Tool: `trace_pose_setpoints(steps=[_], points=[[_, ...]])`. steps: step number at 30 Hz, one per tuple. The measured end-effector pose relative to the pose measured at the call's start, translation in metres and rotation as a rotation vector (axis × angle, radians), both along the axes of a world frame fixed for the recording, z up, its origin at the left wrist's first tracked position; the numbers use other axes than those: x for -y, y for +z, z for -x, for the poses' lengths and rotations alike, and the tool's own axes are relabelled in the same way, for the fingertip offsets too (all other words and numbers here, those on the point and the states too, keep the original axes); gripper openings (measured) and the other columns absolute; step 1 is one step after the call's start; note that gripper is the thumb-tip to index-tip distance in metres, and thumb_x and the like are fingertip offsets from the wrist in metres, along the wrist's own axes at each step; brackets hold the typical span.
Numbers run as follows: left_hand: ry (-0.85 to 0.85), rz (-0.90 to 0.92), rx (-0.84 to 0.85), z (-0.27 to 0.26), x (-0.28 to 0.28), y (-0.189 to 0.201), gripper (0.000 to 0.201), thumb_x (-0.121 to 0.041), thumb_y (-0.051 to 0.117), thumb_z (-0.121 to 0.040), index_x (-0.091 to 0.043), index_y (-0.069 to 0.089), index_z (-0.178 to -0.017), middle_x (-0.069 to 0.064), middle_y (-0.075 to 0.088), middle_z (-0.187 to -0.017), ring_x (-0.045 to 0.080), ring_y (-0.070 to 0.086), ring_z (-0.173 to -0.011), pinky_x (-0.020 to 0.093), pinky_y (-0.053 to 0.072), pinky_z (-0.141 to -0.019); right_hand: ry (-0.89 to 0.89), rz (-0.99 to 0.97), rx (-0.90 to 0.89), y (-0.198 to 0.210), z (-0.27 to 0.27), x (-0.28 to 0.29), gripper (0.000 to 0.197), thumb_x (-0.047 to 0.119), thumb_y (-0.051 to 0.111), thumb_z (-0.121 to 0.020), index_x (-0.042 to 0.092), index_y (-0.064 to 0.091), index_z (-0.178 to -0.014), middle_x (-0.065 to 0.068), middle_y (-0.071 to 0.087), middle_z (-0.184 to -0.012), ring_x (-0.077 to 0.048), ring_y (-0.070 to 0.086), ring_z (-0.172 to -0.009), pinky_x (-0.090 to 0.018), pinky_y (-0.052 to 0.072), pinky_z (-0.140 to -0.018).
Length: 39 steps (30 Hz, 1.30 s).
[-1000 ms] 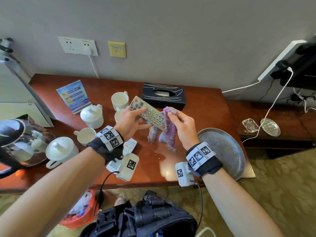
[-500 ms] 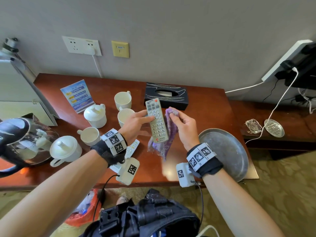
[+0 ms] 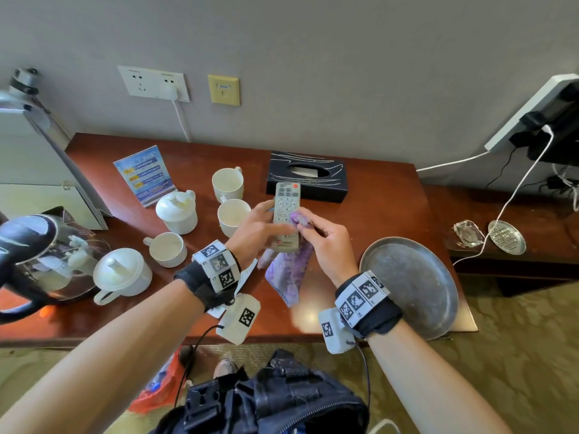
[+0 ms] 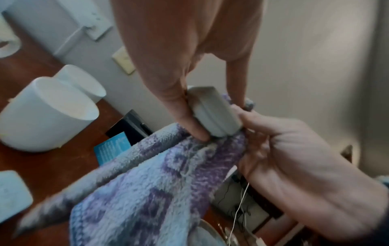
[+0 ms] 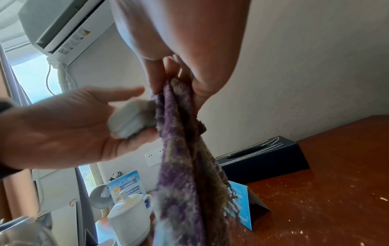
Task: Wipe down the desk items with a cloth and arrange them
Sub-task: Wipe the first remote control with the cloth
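Observation:
My left hand (image 3: 261,225) holds a grey remote control (image 3: 286,211) above the desk, buttons up, its far end pointing at the wall. In the left wrist view the remote's near end (image 4: 212,110) sits between thumb and fingers. My right hand (image 3: 326,236) pinches a purple cloth (image 3: 289,274) against the remote's right side; the cloth (image 5: 185,166) hangs down below both hands. A second white remote (image 3: 247,274) lies on the desk under my left wrist, mostly hidden.
On the red-brown desk (image 3: 376,214) stand several white cups (image 3: 227,183), two lidded cups (image 3: 177,208), a blue sign (image 3: 144,173), a black tissue box (image 3: 308,177) and a round metal tray (image 3: 413,283). A glass kettle (image 3: 40,255) is at the left.
The left hand has turned the remote from lying diagonally to pointing straight away from me. The right hand with the cloth has moved onto the remote's right side.

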<state>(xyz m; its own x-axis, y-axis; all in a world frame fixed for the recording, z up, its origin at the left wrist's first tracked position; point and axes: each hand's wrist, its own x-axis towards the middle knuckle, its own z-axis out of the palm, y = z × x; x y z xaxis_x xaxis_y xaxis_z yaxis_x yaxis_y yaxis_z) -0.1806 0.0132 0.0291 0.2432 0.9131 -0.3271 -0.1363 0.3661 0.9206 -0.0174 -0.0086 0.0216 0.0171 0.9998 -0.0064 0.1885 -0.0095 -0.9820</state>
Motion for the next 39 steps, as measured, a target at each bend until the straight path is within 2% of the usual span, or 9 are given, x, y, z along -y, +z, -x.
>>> trace_pose_setpoints(steps=[5, 9, 12, 14, 19, 25, 29, 34, 39], points=[[-0.196, -0.071, -0.158, -0.002, -0.003, 0.004, 0.099, -0.024, 0.089, -0.056, -0.020, 0.038, -0.140, 0.009, 0.066, -0.122, 0.024, 0.068, -0.111, 0.047, 0.056, -0.095, -0.037, -0.007, 0.024, 0.001, -0.001, -0.003, 0.037, 0.007, 0.063, -0.093, 0.016, 0.065, -0.129, 0.001, 0.064, -0.132, -0.005, 0.057, -0.124, -0.035, 0.045, -0.109], [-0.239, -0.034, -0.203, 0.002, -0.004, 0.003, 0.086, -0.022, 0.086, -0.061, -0.019, 0.045, -0.137, 0.006, 0.071, -0.109, 0.025, 0.071, -0.104, 0.051, 0.056, -0.095, -0.026, 0.017, -0.056, 0.005, 0.000, -0.003, 0.037, 0.007, 0.062, -0.095, 0.012, 0.063, -0.132, 0.002, 0.066, -0.128, 0.005, 0.067, -0.100, -0.018, 0.058, -0.071], [-0.164, 0.025, -0.171, -0.001, -0.002, 0.001, 0.096, -0.017, 0.087, -0.056, -0.012, 0.037, -0.138, 0.013, 0.068, -0.116, 0.026, 0.070, -0.105, 0.052, 0.057, -0.092, -0.020, -0.023, -0.018, 0.006, 0.002, -0.005, 0.037, 0.009, 0.064, -0.094, 0.015, 0.064, -0.130, 0.002, 0.064, -0.132, -0.003, 0.060, -0.120, -0.034, 0.052, -0.102], [-0.151, 0.052, -0.161, -0.003, -0.001, -0.001, 0.099, -0.011, 0.085, -0.056, -0.010, 0.031, -0.139, 0.017, 0.064, -0.122, 0.025, 0.070, -0.104, 0.049, 0.060, -0.086, -0.023, -0.020, -0.031, 0.005, 0.003, -0.005, 0.034, 0.012, 0.068, -0.093, 0.017, 0.067, -0.126, 0.002, 0.064, -0.133, -0.004, 0.056, -0.126, -0.036, 0.046, -0.109], [-0.262, 0.068, -0.146, 0.002, 0.001, -0.003, 0.078, 0.007, 0.077, -0.072, -0.013, 0.039, -0.136, 0.011, 0.066, -0.110, 0.018, 0.069, -0.094, 0.034, 0.061, -0.073, -0.140, -0.059, -0.019, 0.003, 0.003, -0.010, 0.035, 0.010, 0.070, -0.090, 0.022, 0.069, -0.122, -0.002, 0.062, -0.135, -0.003, 0.053, -0.129, -0.027, 0.042, -0.111], [-0.262, 0.066, -0.075, 0.005, 0.004, -0.006, 0.057, 0.014, 0.066, -0.082, -0.006, 0.052, -0.133, 0.019, 0.066, -0.116, 0.025, 0.069, -0.095, 0.036, 0.061, -0.068, -0.187, -0.060, 0.040, -0.001, 0.004, -0.016, 0.033, 0.024, 0.066, -0.095, 0.023, 0.067, -0.127, 0.002, 0.063, -0.133, -0.005, 0.055, -0.127, -0.036, 0.045, -0.109], [-0.225, 0.047, -0.013, 0.007, 0.002, -0.007, 0.053, 0.007, 0.071, -0.076, -0.003, 0.059, -0.127, 0.021, 0.067, -0.110, 0.030, 0.069, -0.096, 0.044, 0.061, -0.075, -0.036, -0.045, 0.001, -0.005, 0.006, 0.008, 0.029, 0.017, 0.066, -0.094, 0.037, 0.068, -0.116, 0.004, 0.059, -0.137, 0.001, 0.048, -0.132, -0.022, 0.039, -0.112], [-0.282, 0.047, -0.051, 0.009, 0.011, -0.009, 0.062, -0.005, 0.074, -0.065, -0.004, 0.061, -0.125, 0.016, 0.067, -0.101, 0.029, 0.067, -0.089, 0.041, 0.056, -0.074, 0.006, -0.018, 0.037, -0.010, -0.004, 0.009, 0.028, 0.017, 0.070, -0.091, 0.029, 0.071, -0.117, -0.001, 0.057, -0.140, 0.009, 0.047, -0.128, -0.010, 0.036, -0.106], [-0.375, 0.042, -0.062, 0.003, 0.019, -0.009, 0.065, -0.006, 0.075, -0.064, -0.009, 0.061, -0.128, 0.017, 0.067, -0.104, 0.032, 0.065, -0.093, 0.041, 0.054, -0.075, -0.214, -0.042, 0.090, 0.000, -0.014, -0.027, 0.030, 0.024, 0.067, -0.094, 0.022, 0.069, -0.123, -0.001, 0.065, -0.131, -0.008, 0.055, -0.128, -0.030, 0.043, -0.110]])
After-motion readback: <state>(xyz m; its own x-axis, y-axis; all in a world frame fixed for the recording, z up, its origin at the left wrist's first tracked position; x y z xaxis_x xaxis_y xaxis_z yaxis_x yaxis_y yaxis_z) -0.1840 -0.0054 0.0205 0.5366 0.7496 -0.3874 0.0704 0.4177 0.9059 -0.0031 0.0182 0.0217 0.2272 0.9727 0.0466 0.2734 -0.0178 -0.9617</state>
